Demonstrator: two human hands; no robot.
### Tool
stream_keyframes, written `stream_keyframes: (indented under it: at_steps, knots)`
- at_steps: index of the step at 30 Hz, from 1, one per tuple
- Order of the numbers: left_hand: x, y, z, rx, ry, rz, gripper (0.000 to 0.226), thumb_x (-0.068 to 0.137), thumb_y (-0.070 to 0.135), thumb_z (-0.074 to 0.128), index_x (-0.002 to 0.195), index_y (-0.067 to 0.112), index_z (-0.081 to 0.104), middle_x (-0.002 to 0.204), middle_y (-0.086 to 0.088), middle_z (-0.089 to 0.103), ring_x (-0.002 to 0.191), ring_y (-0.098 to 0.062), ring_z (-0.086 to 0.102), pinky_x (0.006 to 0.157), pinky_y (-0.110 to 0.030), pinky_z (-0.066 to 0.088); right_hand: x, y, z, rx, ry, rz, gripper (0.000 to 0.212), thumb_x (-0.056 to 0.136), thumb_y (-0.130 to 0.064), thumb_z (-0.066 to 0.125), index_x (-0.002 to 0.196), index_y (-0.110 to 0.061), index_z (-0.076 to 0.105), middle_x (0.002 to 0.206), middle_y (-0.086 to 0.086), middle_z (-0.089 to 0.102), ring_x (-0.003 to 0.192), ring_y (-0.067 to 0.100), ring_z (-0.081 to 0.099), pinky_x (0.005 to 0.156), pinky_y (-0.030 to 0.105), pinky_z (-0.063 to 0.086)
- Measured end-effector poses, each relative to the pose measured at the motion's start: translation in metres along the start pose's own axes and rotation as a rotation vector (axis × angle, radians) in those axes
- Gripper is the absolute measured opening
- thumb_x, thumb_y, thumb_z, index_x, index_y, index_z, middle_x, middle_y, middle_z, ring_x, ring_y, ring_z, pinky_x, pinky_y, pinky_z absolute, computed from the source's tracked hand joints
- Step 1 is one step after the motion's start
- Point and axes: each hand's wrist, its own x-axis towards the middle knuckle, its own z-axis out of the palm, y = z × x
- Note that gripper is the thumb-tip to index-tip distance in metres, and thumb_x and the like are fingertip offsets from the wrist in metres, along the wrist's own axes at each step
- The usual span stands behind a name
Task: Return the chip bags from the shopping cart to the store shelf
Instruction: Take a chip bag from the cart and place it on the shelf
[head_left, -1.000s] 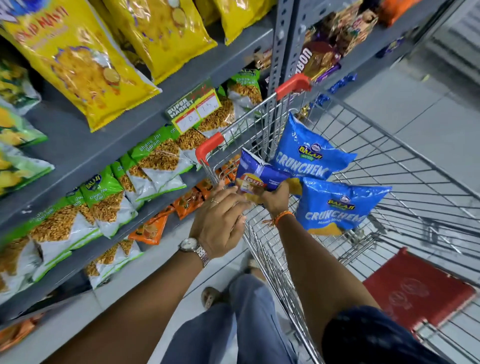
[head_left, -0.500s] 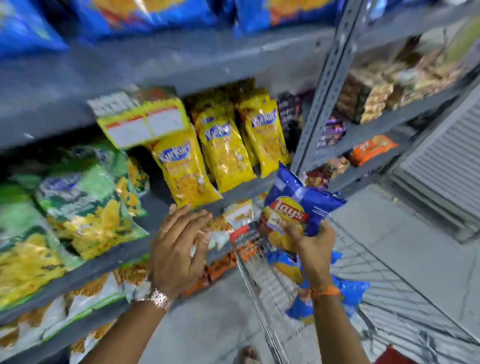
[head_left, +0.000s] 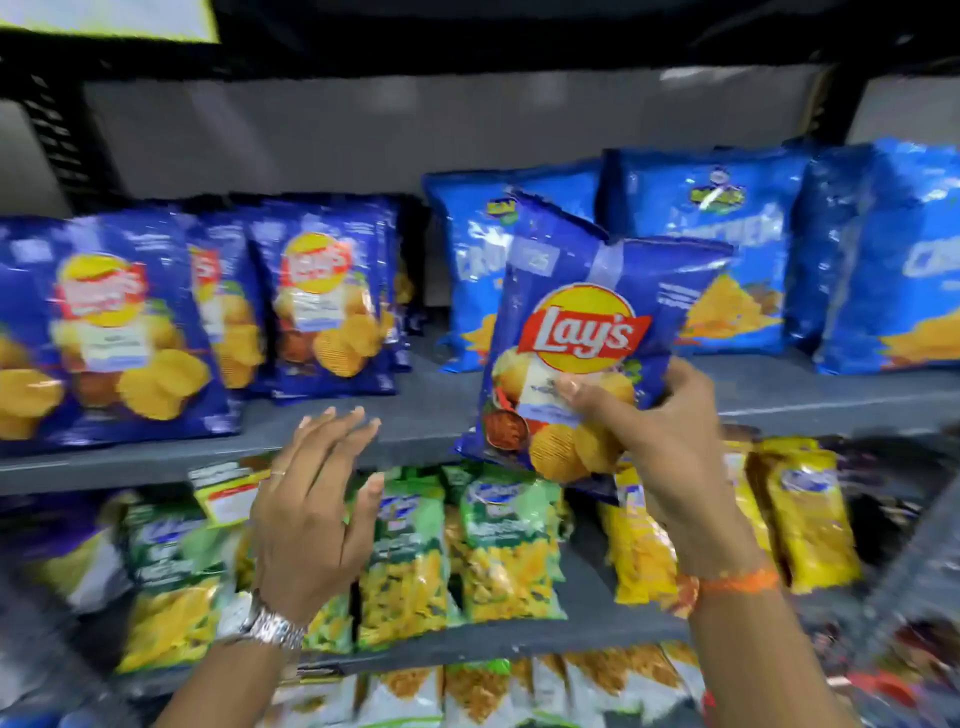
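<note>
My right hand (head_left: 670, 447) grips a dark blue Lay's chip bag (head_left: 582, 332) by its lower right corner and holds it upright in front of the grey top shelf (head_left: 431, 415). Its bottom edge hangs just below the shelf's front lip. My left hand (head_left: 311, 499) is raised beside it with fingers spread, holding nothing, in front of the shelf edge. Matching Lay's bags (head_left: 104, 327) stand in a row on the left of that shelf. The shopping cart is out of view.
Lighter blue snack bags (head_left: 727, 249) fill the shelf's right side behind the held bag. A bare gap of shelf lies between the two groups. The shelf below (head_left: 519, 639) carries green and yellow snack packs (head_left: 493, 545). A price tag (head_left: 228, 493) hangs at the upper shelf's lip.
The view swung up from the cart to the top shelf. My right hand lifted the Lay's bag out of the cart to shelf height. My left hand left the cart handle and rose, open.
</note>
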Motion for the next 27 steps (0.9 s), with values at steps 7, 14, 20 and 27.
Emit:
stream_keyframes:
  at_steps: [7,14,20,27]
  knots:
    - [-0.007,-0.088,-0.050,0.132,-0.085,-0.140,0.052,0.101,0.039,0.039,0.133,0.005,0.062,0.129,-0.014,0.065,0.122,-0.035,0.059,0.110,-0.046,0.042,0.040,0.025,0.137,0.018,-0.172,0.097,0.032,0.073,-0.005,0.088,0.100,0.006,0.074,0.091,0.011,0.080,0.081,0.020,0.074,0.078,0.042,0.065]
    - [-0.026,-0.141,-0.060,0.170,-0.037,-0.130,0.046,0.103,0.038,0.038,0.123,0.007,0.066,0.119,-0.012,0.066,0.111,-0.035,0.061,0.098,-0.045,0.045,0.056,0.047,0.195,-0.005,-0.297,0.157,0.019,0.074,-0.001,0.086,0.084,-0.013,0.075,0.074,-0.008,0.079,0.069,0.006,0.073,0.063,0.023,0.061]
    - [-0.030,-0.150,-0.050,0.112,0.044,-0.106,0.043,0.103,0.037,0.040,0.122,0.009,0.067,0.116,-0.008,0.064,0.106,-0.031,0.060,0.090,-0.042,0.047,0.063,0.056,0.201,-0.075,-0.322,0.119,0.027,0.075,-0.010,0.088,0.092,-0.024,0.073,0.088,-0.007,0.081,0.085,0.008,0.077,0.072,0.024,0.062]
    - [-0.031,-0.149,-0.046,0.079,0.086,-0.125,0.044,0.101,0.035,0.043,0.122,0.007,0.069,0.116,-0.013,0.064,0.107,-0.032,0.059,0.093,-0.044,0.046,0.066,0.056,0.200,-0.269,-0.211,0.035,0.052,0.060,-0.034,0.096,0.101,-0.026,0.066,0.098,-0.007,0.078,0.087,0.004,0.076,0.076,0.031,0.065]
